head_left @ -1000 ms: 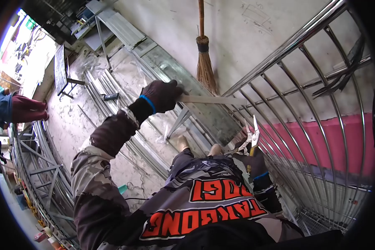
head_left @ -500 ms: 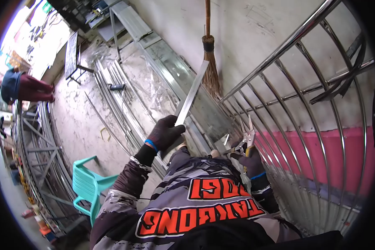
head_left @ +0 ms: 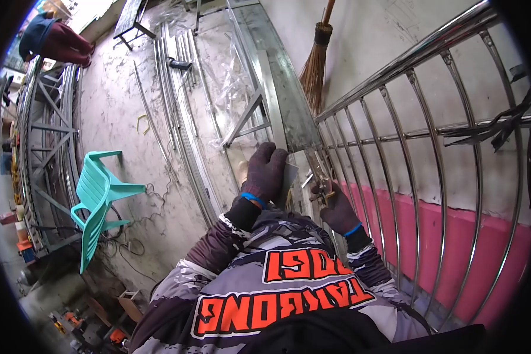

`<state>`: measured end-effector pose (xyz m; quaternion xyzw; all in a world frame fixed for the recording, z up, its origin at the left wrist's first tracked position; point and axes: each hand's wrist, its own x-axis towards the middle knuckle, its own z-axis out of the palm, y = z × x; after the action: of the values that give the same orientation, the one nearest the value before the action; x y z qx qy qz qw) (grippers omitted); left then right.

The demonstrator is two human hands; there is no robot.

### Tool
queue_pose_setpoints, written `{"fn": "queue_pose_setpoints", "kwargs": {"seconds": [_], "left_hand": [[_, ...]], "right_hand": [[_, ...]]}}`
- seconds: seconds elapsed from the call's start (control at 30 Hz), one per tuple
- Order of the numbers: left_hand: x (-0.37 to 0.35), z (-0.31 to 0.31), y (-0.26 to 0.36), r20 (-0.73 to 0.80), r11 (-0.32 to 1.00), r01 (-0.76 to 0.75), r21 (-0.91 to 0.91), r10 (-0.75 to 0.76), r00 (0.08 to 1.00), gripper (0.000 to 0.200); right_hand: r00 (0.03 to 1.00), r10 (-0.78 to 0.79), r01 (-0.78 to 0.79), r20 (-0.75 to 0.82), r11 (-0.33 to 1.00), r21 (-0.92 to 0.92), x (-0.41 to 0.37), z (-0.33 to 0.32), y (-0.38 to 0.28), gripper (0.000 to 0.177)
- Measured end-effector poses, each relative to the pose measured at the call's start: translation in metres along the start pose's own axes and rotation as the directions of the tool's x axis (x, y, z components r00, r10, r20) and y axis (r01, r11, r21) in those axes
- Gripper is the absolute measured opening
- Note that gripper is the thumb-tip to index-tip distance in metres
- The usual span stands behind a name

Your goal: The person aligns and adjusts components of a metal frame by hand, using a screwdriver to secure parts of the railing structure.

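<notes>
My left hand (head_left: 266, 172), in a dark glove with a blue band at the wrist, is closed around a flat metal strip (head_left: 272, 100) that extends up over the metal-topped bench. To its right, my right hand (head_left: 336, 209), gloved too, is wrapped round metal pliers (head_left: 323, 187) beside the railing. The jaws of the pliers point up and are partly blurred. A small bright metal piece (head_left: 307, 179) shows between the two hands.
A chrome railing (head_left: 416, 97) stands on the right before a white and pink wall. A broom (head_left: 315, 71) leans behind it. Metal tubes (head_left: 174, 100) lie on the floor, left of the bench (head_left: 295, 115). Farther left are a green chair (head_left: 97, 192) and a person (head_left: 56, 40).
The view has turned. My left hand has brought the strip closer to my right hand and lowered it over the bench. The pliers are now tilted and lower beside the railing.
</notes>
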<state>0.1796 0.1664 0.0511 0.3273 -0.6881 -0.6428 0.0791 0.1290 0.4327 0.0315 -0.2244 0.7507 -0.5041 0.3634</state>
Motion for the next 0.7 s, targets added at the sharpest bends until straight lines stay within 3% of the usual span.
{"fn": "queue_pose_setpoints", "kwargs": {"seconds": [0.07,0.13,0.2,0.27,0.33,0.37,0.4,0.47,0.5,0.57,0.7], "left_hand": [[0.007,-0.005,0.005,0.050,0.995,-0.085,0.047,0.082,0.995,0.036],[0.018,-0.007,0.008,0.038,0.993,-0.108,0.038,0.107,0.994,0.034],[0.025,-0.013,0.015,0.158,0.933,-0.240,0.268,0.204,0.966,0.030],[0.019,-0.021,0.029,0.154,0.931,-0.202,0.304,0.161,0.975,0.028],[0.014,-0.036,0.037,0.082,0.954,-0.070,0.292,0.048,0.996,0.031],[0.010,-0.044,0.038,0.073,0.924,-0.158,0.348,0.141,0.987,0.043],[0.015,-0.059,0.025,0.260,0.673,-0.428,0.604,0.341,0.903,0.057],[0.016,-0.063,0.028,0.324,0.548,-0.543,0.636,0.450,0.832,0.058],[0.018,-0.066,0.035,0.333,0.548,-0.547,0.633,0.445,0.831,0.058],[0.024,-0.068,0.049,0.573,0.249,-0.688,0.682,0.402,0.714,0.059],[0.070,-0.060,0.046,0.658,0.159,-0.758,0.632,0.406,0.634,0.048]], "right_hand": [[1.000,0.013,-0.012,-0.010,0.993,0.115,0.006,0.006,0.006,0.071],[1.000,-0.006,0.007,-0.008,0.993,0.116,0.012,0.010,0.012,0.073],[0.995,-0.098,0.098,0.025,0.995,0.015,0.018,0.009,-0.002,0.073],[1.000,-0.014,0.014,0.017,1.000,-0.017,0.018,0.007,-0.012,0.071],[0.988,-0.151,0.152,-0.037,0.988,0.024,0.018,0.011,-0.006,0.070],[0.989,-0.142,0.144,-0.045,0.989,0.032,0.016,0.011,-0.005,0.070],[0.992,-0.121,0.122,-0.034,0.992,0.029,0.014,0.010,-0.005,0.070],[0.995,-0.093,0.094,-0.032,0.995,0.028,0.009,0.010,-0.003,0.070],[0.997,-0.061,0.064,-0.049,0.997,0.054,0.007,0.011,0.000,0.069],[0.998,-0.023,0.028,-0.065,0.996,0.081,0.004,0.012,0.003,0.069],[0.998,0.010,-0.006,-0.065,0.998,0.066,-0.001,0.012,0.002,0.066]]}}
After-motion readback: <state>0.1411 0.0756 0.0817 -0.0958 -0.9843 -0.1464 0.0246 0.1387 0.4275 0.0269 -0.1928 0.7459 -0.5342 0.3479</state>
